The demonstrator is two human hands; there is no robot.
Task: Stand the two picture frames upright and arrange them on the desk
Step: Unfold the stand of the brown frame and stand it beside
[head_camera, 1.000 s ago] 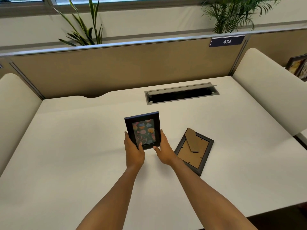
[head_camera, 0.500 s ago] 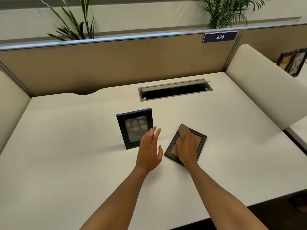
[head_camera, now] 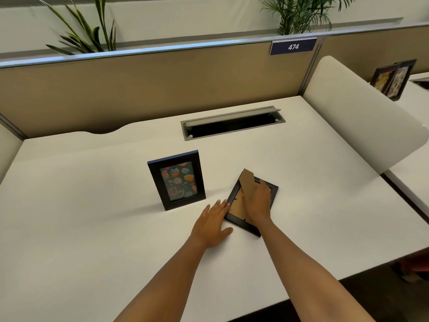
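Observation:
A black picture frame with a colourful birthday card (head_camera: 177, 180) stands upright on the white desk (head_camera: 92, 217), left of centre, with neither hand on it. A second black frame (head_camera: 234, 209) lies face down to its right, its brown cardboard back and stand flap showing. My right hand (head_camera: 256, 201) lies flat on that back, fingers over the flap. My left hand (head_camera: 212, 223) rests on the desk with its fingertips at the lying frame's left edge, fingers spread and holding nothing.
An open cable slot (head_camera: 232, 123) with a raised grey lid sits at the back middle. A tan partition (head_camera: 151, 89) closes the rear, curved white dividers (head_camera: 362, 126) flank the sides. More framed pictures (head_camera: 392, 77) stand on the neighbouring desk at far right.
Both hands let go of the birthday frame, which now stands alone. My right hand moved onto the face-down frame's back; my left hand followed to that frame's left edge.

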